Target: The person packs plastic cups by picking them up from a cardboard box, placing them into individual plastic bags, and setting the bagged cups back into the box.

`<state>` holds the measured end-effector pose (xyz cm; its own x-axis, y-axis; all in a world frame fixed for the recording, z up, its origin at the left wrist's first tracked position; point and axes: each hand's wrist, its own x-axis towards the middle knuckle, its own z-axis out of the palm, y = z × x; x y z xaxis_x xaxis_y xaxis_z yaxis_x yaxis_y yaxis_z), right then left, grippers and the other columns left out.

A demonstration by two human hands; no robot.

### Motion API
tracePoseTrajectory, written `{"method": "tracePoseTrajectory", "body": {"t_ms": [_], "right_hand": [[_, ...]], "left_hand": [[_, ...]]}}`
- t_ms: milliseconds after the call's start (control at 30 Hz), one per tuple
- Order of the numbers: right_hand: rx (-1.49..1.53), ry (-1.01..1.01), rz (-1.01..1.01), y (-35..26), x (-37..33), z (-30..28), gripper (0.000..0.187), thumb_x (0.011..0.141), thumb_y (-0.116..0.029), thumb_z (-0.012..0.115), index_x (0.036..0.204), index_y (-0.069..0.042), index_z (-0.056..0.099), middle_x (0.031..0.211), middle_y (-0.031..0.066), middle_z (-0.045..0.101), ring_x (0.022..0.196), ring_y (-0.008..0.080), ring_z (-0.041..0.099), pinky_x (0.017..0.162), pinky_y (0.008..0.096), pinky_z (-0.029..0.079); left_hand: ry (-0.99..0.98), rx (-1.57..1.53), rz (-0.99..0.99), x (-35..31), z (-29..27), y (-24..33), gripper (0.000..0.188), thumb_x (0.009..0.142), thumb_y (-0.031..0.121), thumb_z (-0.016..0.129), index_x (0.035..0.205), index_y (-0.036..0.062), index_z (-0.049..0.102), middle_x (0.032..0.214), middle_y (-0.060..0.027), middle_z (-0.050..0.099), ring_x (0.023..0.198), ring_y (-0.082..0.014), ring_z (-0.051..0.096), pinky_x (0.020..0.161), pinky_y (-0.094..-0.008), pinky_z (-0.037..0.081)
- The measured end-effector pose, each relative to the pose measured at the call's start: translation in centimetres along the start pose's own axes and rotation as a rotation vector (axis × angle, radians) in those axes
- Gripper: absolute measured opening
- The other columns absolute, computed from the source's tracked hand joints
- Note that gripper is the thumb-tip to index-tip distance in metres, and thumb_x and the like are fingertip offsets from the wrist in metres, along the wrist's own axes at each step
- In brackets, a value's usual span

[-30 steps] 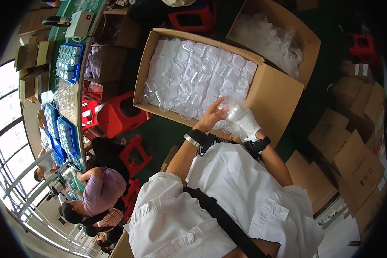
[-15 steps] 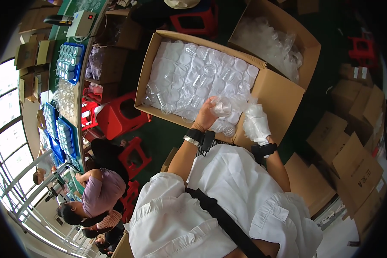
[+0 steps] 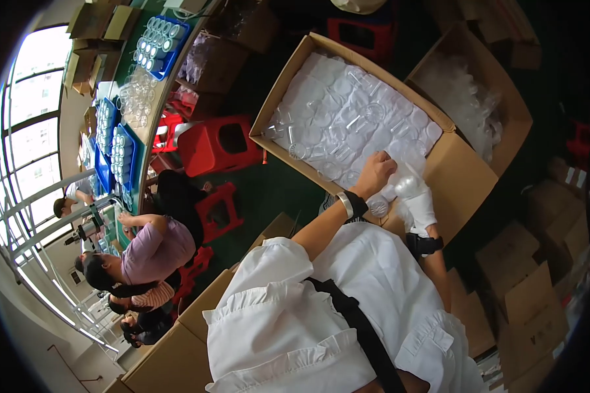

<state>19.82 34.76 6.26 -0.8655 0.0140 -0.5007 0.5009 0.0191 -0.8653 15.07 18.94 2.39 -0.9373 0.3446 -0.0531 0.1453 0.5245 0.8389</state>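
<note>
My left hand (image 3: 376,173) is bare, with its fingers curled together over the near edge of the cardboard box (image 3: 288,157). What it pinches, if anything, is hidden. Beside it, my right hand (image 3: 419,208), in a white glove, is closed around a clear cup (image 3: 408,186). Thin translucent plastic film (image 3: 410,160) lies by both hands. Inside the box, clear cups (image 3: 372,114) rest on white, rounded padding. Another clear ribbed cup (image 3: 377,207) sits just below my left hand.
A second box (image 3: 514,124) with translucent plastic bags stands at the far right. Red stools (image 3: 210,145) are on the left. A long bench (image 3: 152,108) carries blue trays (image 3: 170,52) of cups; people (image 3: 154,242) sit along it. Flattened cartons (image 3: 531,301) lie at right.
The view has swung, shifting the scene. The clear cup has passed from my left hand to my gloved right hand. My hands have come close together, and my left fingers have curled.
</note>
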Motion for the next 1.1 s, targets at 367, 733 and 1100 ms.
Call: {"method": "tracePoseTrajectory", "body": {"t_ms": [367, 733, 1100], "right_hand": [[-0.355, -0.110, -0.086, -2.8, 2.0, 0.4, 0.028, 0.072, -0.010, 0.066, 0.098, -0.004, 0.058, 0.087, 0.0030, 0.061, 0.077, 0.0136, 0.058, 0.070, 0.0273, 0.047], [0.178, 0.031, 0.219, -2.6, 0.2, -3.1, 0.027, 0.070, -0.008, 0.068, 0.096, -0.004, 0.060, 0.085, 0.0019, 0.062, 0.076, 0.0108, 0.056, 0.069, 0.0255, 0.047], [-0.079, -0.272, 0.080, -3.8, 1.6, -1.4, 0.030, 0.071, -0.006, 0.066, 0.099, -0.003, 0.056, 0.087, 0.0021, 0.060, 0.075, 0.0093, 0.054, 0.067, 0.0245, 0.046]], "left_hand": [[0.006, -0.284, -0.170, 0.3, -2.5, 2.0, 0.011, 0.071, 0.004, 0.059, 0.082, 0.0024, 0.060, 0.077, -0.0113, 0.060, 0.068, -0.0272, 0.058, 0.061, -0.0329, 0.046], [0.043, -0.376, -0.408, -0.8, -2.8, 1.0, 0.009, 0.078, 0.004, 0.062, 0.084, -0.0002, 0.058, 0.075, -0.0028, 0.058, 0.067, -0.0098, 0.054, 0.063, -0.0240, 0.045], [0.002, -0.534, -0.301, -2.9, -2.0, -2.5, 0.012, 0.082, 0.008, 0.057, 0.092, 0.0004, 0.057, 0.089, -0.0054, 0.059, 0.079, -0.0139, 0.057, 0.072, -0.0263, 0.047]]}}
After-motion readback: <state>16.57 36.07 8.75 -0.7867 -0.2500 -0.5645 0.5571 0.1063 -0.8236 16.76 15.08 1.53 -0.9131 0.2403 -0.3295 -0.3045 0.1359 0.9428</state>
